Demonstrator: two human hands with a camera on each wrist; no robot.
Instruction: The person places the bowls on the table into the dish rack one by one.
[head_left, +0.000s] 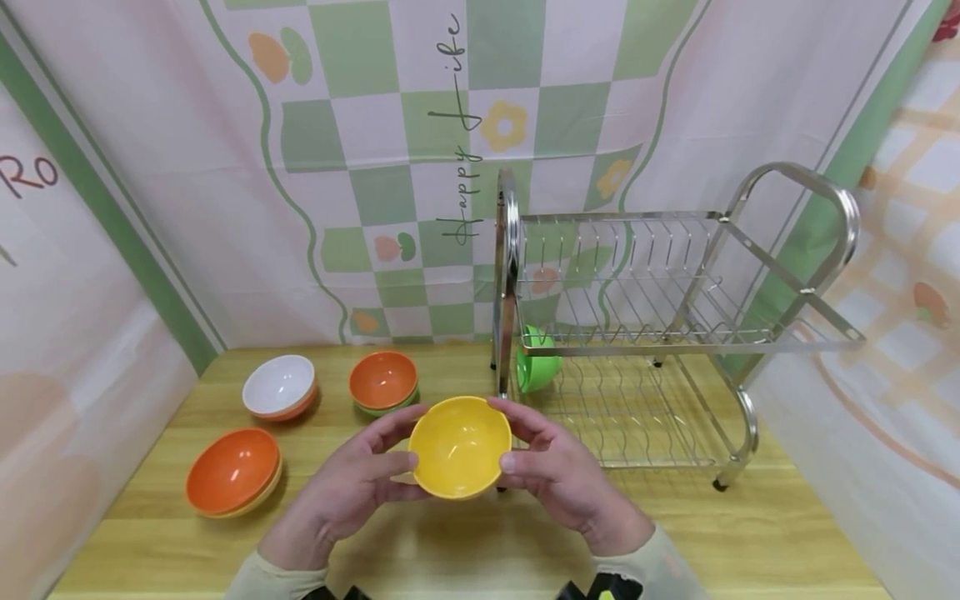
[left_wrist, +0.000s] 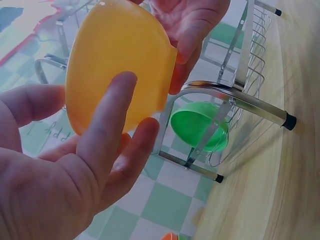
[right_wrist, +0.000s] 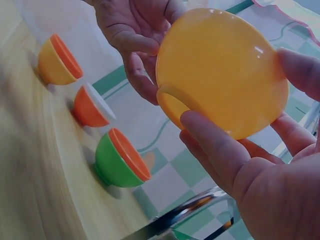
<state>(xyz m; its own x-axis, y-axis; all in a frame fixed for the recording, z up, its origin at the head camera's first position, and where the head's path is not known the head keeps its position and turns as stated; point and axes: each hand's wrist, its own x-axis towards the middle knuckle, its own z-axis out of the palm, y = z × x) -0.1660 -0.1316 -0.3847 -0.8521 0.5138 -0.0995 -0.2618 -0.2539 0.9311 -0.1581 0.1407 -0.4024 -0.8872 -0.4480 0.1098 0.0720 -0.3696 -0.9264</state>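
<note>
Between both hands, above the table, is a yellow bowl (head_left: 461, 450) with its inside facing up toward the head camera. My left hand (head_left: 352, 483) holds it by the left side, thumb at the rim and fingers around the outer wall. On the opposite side my right hand (head_left: 562, 479) grips it the same way. Both wrist views show the smooth outside of the yellow bowl (left_wrist: 120, 55), and the right wrist view also shows its foot ring. A green bowl (head_left: 537, 367) stands on its side in the lower tier of the metal dish rack (head_left: 645, 351), right of the hands.
On the table (head_left: 420, 558), left of the hands, are an orange bowl (head_left: 232, 471) nested in a yellow one, a white bowl (head_left: 279, 383) in an orange one, and a small orange bowl (head_left: 383, 379) in a green one. A patterned curtain (head_left: 360, 200) hangs behind.
</note>
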